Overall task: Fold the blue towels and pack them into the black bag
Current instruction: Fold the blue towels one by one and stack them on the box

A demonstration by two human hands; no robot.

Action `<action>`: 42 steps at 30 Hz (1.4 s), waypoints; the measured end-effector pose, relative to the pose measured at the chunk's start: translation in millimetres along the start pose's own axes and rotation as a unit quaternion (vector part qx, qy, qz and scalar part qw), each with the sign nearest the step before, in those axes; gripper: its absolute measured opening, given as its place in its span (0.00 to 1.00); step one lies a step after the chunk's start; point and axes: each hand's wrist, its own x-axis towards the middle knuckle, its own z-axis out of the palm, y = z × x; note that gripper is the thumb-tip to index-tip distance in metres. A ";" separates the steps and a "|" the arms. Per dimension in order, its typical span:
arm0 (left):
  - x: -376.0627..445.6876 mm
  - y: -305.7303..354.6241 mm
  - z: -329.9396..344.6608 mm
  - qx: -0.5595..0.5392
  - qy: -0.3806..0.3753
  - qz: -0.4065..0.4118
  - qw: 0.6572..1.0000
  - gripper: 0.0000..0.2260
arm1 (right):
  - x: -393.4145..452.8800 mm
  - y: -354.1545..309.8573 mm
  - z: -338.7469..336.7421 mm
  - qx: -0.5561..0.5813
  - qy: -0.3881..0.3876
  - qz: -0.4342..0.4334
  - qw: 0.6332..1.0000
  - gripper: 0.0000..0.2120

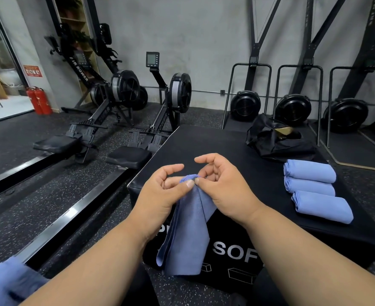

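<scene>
A blue towel (pixel 186 230) hangs doubled in front of the black soft box (pixel 226 151). My left hand (pixel 160 193) and my right hand (pixel 221 184) pinch its top corners together at the centre of the view. Three folded blue towels (pixel 314 188) lie in a row on the right side of the box top. The black bag (pixel 274 138) sits crumpled and open at the far right corner of the box. More blue cloth (pixel 8 281) shows at the bottom left edge.
Two rowing machines (pixel 124 120) stand on the floor to the left of the box, with their rails running toward me. Black fan machines (pixel 292 109) line the wall behind the bag. Red fire extinguishers (pixel 38 100) stand at the far left.
</scene>
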 end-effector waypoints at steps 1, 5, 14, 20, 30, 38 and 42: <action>-0.9 -1.2 0.1 -0.001 0.002 0.003 1.000 0.26 | -0.2 0.4 0.9 -0.003 -0.002 0.000 1.000 0.19; 0.4 -5.3 -2.2 0.013 0.039 0.013 0.999 0.21 | -1.1 1.6 -2.1 -0.042 -0.028 -0.001 0.999 0.22; 4.0 -5.8 -19.2 0.056 -0.008 -0.022 0.998 0.19 | 2.7 19.2 -32.0 -0.190 -0.118 0.040 0.974 0.28; 10.1 -7.7 -30.8 0.057 0.012 -0.043 0.997 0.18 | 5.0 20.4 -43.1 -0.234 -0.103 0.013 0.967 0.21; 23.7 -24.0 -44.1 0.111 0.010 -0.109 0.988 0.23 | 2.9 38.1 -52.9 -0.213 -0.192 0.096 0.953 0.22; 60.3 -24.8 -50.6 0.219 0.038 -0.113 0.969 0.15 | 21.0 42.6 -56.8 -0.112 -0.122 0.133 0.977 0.18; 108.9 -12.1 -48.6 0.250 0.037 -0.109 0.962 0.18 | 56.5 42.5 -58.3 -0.124 -0.110 0.131 0.977 0.18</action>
